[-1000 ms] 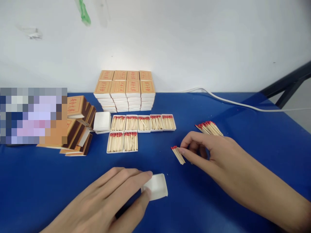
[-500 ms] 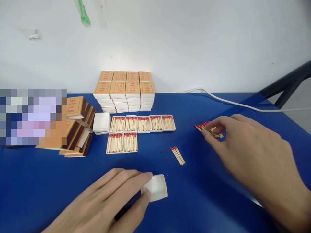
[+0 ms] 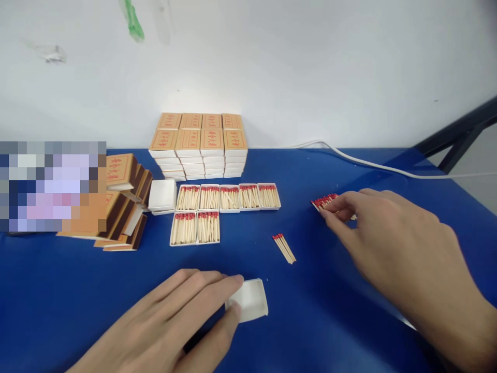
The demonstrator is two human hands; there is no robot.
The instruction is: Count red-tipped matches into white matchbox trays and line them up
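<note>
An empty white matchbox tray lies on the blue table, its left end between the thumb and fingers of my left hand. Over at the right, my right hand reaches into a pile of red-tipped matches. Its thumb and index finger are closed in a pinch on matches there, and the hand covers part of the pile. A small bunch of matches lies by itself between the two hands.
Trays filled with matches stand in two rows at centre. Behind them, closed matchboxes are stacked against the wall. White empty trays and a heap of matchbox sleeves are on the left. A white cable crosses the back right.
The thumb and index finger of my right hand have drawn closer together over the match pile. My left hand and the empty tray have stayed put.
</note>
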